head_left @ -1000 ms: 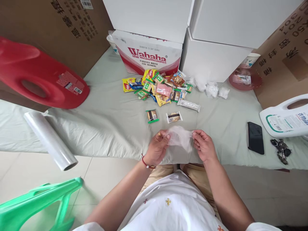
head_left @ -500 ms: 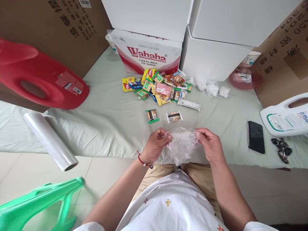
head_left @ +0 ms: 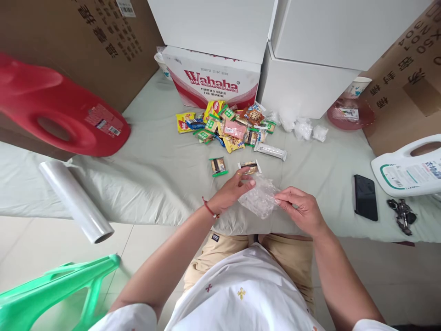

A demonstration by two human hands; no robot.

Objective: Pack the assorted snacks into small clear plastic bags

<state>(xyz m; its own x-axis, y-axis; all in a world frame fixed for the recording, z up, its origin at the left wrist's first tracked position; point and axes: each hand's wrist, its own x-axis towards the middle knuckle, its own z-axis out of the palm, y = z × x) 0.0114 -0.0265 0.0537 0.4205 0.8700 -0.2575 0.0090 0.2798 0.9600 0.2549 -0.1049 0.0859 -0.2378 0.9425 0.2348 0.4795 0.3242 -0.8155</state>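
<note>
My right hand (head_left: 298, 207) pinches the right edge of a crumpled piece of clear plastic film (head_left: 260, 197) at the front of the table. Over the film's left side is my left hand (head_left: 234, 186), thumb and fingers apart. Its fingertips reach the near edge of a small wrapped biscuit (head_left: 254, 166); whether they touch it, I cannot tell. Left of that lies another wrapped biscuit (head_left: 218, 166) with green ends. Behind them is a heap of packaged snacks (head_left: 229, 126), with a white stick-shaped packet (head_left: 270, 151) at its near right.
A film roll (head_left: 76, 202) and a red jug (head_left: 62, 110) stand on the left. Several plastic-wrapped bundles (head_left: 303, 128) sit right of the snacks. A phone (head_left: 365, 197), keys (head_left: 402, 216) and a white bottle (head_left: 409, 168) lie right. Boxes (head_left: 213, 82) line the back; a green stool (head_left: 62, 289) stands below.
My left hand has let go of the film's left edge and moved forward to the biscuit, its fingers spreading. The film sags, held by my right hand.
</note>
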